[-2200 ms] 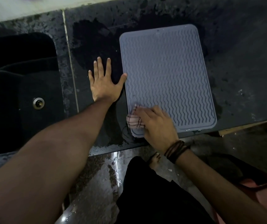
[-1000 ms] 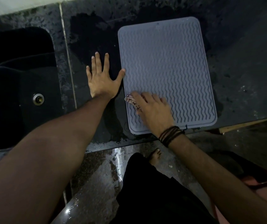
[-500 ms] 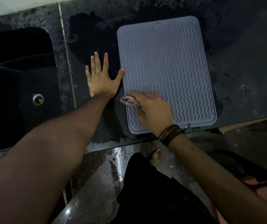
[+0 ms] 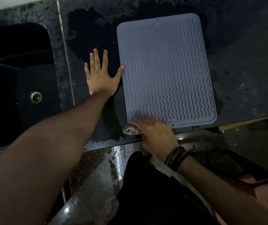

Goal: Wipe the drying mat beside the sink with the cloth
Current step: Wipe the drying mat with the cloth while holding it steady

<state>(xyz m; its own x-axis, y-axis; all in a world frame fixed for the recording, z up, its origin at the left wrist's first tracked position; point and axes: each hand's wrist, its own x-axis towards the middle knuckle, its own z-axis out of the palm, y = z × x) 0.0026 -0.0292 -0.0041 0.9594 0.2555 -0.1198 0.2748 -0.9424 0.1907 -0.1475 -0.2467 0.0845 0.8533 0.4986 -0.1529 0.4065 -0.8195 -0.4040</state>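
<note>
The drying mat (image 4: pixel 165 70), grey-blue and rectangular with rounded corners and wavy ridges, was laid flat on the dark surface (image 4: pixel 243 65) to the right of the sink (image 4: pixel 16 78). The cloth (image 4: pixel 130 129), pale and checked, was bunched at the mat's near left corner.

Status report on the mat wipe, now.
Left hand flat on counter, thumb at drying mat edge. Right hand pressing cloth at mat's near left corner. Nothing on the mat in the way.
</note>
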